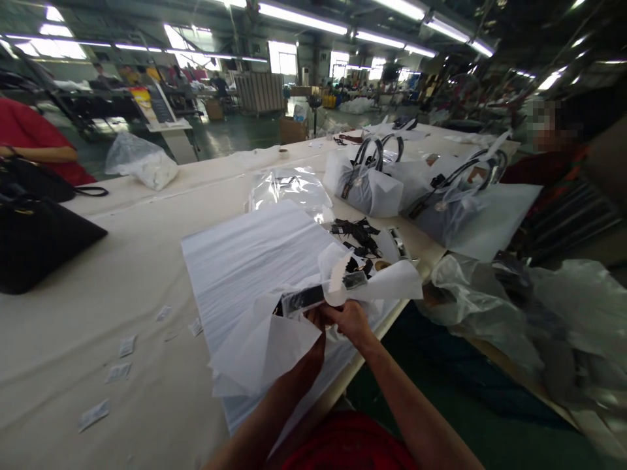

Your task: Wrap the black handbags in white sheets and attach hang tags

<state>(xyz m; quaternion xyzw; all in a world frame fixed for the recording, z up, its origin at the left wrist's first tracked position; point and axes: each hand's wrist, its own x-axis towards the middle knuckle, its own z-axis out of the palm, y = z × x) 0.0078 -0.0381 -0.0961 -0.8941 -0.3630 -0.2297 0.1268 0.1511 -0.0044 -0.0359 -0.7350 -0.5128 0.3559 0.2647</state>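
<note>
A bag partly wrapped in white paper (267,346) lies near the table edge, on a stack of white sheets (245,251). Clear film covers its dark strap (306,299), and a white paper piece (337,277) curls around the strap. My right hand (350,321) is closed at the near side of the strap, its fingertips hidden. Beside it, my left hand (316,326) reaches under the strap, mostly in shadow, and its fingers are not clear. Black tags with cords (357,235) lie beyond the bag.
Paper-wrapped bags (365,186) stand at the back right, with plastic film (490,307) below the right edge. Black bags (44,235) and a person in red (39,140) are at left. Small white packets (117,372) lie at front left; clear plastic bags (289,189) lie behind the sheets.
</note>
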